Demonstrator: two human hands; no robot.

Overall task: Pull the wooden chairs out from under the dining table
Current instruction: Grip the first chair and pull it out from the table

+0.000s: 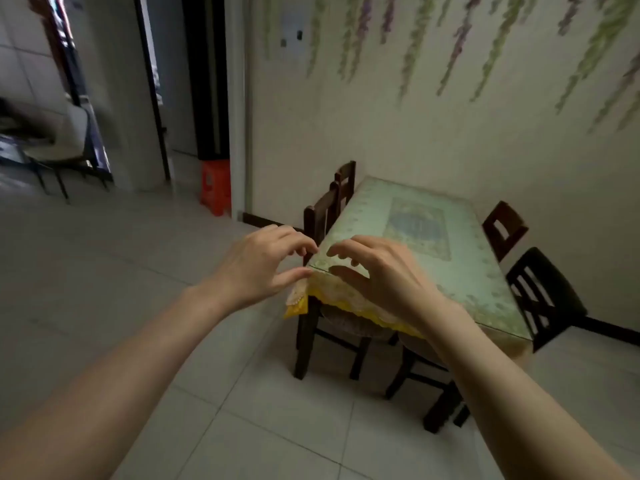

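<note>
My left hand [258,263] and right hand [377,271] hover half-curled, holding nothing, over the table [460,292] corner; chairs [325,209] sit tucked alongside.

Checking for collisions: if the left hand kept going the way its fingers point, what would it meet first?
Probably the dining table's near corner, just ahead of the left hand; depth is unclear.

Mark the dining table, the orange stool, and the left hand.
dining table [460,271]: head view, bare tabletop
orange stool [215,185]: head view, front face
left hand [258,268]: head view, back of hand
</note>
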